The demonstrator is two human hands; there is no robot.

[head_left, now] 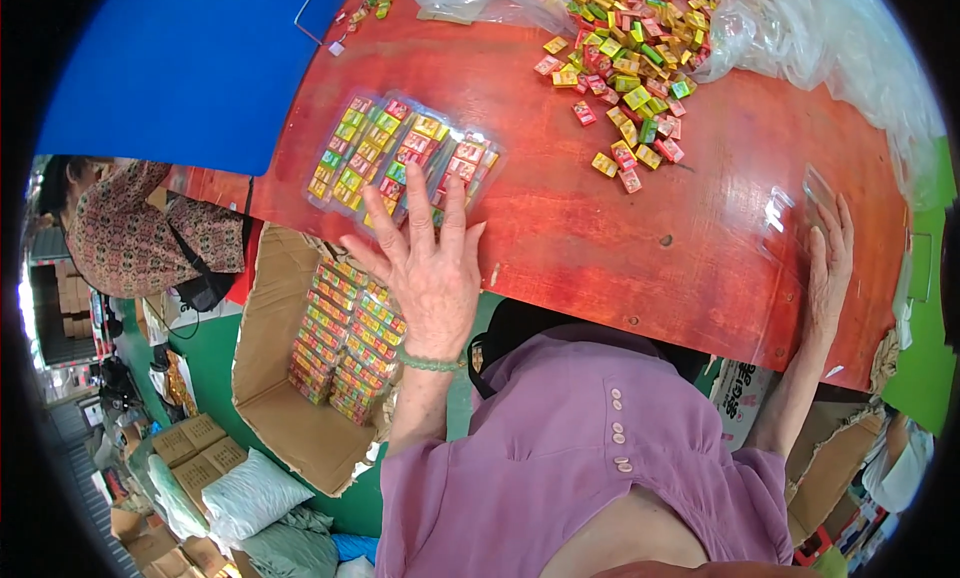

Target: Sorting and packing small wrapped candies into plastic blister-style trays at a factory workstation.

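Note:
My left hand point(432, 268) is spread flat, its fingertips resting on clear plastic trays point(395, 148) filled with rows of small red, yellow and green wrapped pieces. These trays lie side by side at the left of the red table. At the table's right, my right hand point(832, 260) closes its thumb and fingers at the edge of a clear plastic tray point(790, 218). That tray looks bare, though glare blurs its outline. Between my hands, toward the far side, a loose heap of the same small pieces point(640, 88) spreads over the wood.
Crumpled clear plastic bags point(790, 38) flank the heap. Below the table's left edge stands an open cardboard box point(285, 398) holding stacked filled trays. A blue panel point(180, 68) borders the far left. Another person point(140, 218) is at the left. A torn carton point(825, 458) stands at lower right.

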